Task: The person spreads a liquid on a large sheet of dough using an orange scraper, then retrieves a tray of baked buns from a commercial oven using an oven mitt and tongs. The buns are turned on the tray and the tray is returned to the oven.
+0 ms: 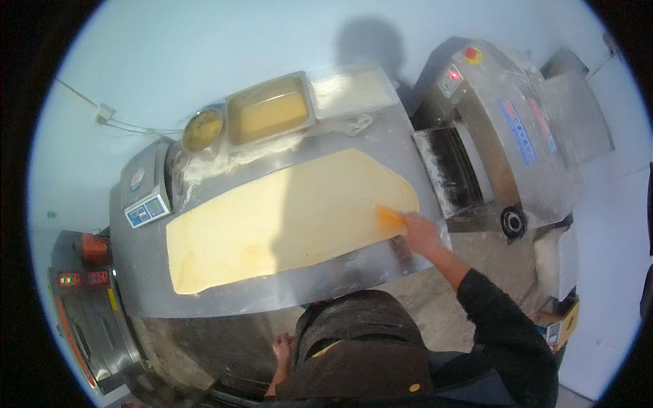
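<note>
A long, flat sheet of pale yellow dough lies across the metal table. At its right end, my right hand is closed around an orange scraper, blurred by motion, whose blade is over the dough's near right edge. Whether the blade touches the dough cannot be told. My left hand is low beside my body, below the table's near edge and away from the dough. Its fingers are small and partly hidden, so their grip is unclear.
The metal table has a digital scale at left. Along the back stand a round metal bowl, a rectangular metal pan with yellowish contents, and white flour. A roller machine adjoins the right side.
</note>
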`<state>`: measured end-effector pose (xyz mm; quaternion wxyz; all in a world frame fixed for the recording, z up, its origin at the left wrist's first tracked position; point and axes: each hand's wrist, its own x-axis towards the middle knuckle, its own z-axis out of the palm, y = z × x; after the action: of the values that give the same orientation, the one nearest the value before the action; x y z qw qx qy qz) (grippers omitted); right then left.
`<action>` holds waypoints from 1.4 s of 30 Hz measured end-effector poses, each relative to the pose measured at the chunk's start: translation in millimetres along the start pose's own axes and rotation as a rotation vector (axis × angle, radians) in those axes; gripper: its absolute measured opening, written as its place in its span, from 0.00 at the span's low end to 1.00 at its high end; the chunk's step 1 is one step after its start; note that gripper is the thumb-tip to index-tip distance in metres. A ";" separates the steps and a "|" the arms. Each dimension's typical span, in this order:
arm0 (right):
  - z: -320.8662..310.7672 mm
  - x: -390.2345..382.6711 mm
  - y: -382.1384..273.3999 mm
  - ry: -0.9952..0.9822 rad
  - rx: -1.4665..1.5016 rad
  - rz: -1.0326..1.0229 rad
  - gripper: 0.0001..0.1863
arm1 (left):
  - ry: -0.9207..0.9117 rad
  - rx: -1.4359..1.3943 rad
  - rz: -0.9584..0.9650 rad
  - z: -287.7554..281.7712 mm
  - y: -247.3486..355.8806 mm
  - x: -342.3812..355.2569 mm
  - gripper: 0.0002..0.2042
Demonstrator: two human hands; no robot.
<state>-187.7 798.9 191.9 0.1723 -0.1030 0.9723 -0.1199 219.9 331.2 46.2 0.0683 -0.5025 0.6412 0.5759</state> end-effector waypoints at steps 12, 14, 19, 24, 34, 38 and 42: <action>-56.0 246.5 -29.8 0.074 -0.213 -0.437 0.28 | 0.060 -0.172 -0.046 13.5 -3.3 -3.8 0.23; -50.4 252.6 -37.4 0.013 -0.238 -0.439 0.28 | 0.076 -0.238 -0.105 9.9 -12.0 -16.3 0.20; -49.7 228.9 -15.0 -0.060 -0.304 -0.446 0.30 | 0.035 -0.144 -0.103 5.5 -29.7 -37.7 0.18; -42.8 155.5 10.1 -0.110 -0.300 -0.395 0.27 | -0.002 -0.053 -0.131 -11.7 -33.5 -26.4 0.18; 24.2 9.6 -32.7 0.035 -0.174 0.082 0.26 | -0.110 0.123 0.036 -43.9 -9.1 45.3 0.21; 74.7 -1.0 -113.2 0.119 -0.019 0.261 0.24 | -0.131 0.309 0.104 -107.0 -41.2 86.6 0.22; 109.8 0.8 -222.8 0.164 -0.012 0.375 0.19 | -0.161 0.278 0.118 -149.8 -44.9 89.0 0.22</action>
<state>-113.5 565.4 151.4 0.1112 0.0890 0.9859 -0.0880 282.7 167.5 5.9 0.1543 -0.4022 0.7354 0.5231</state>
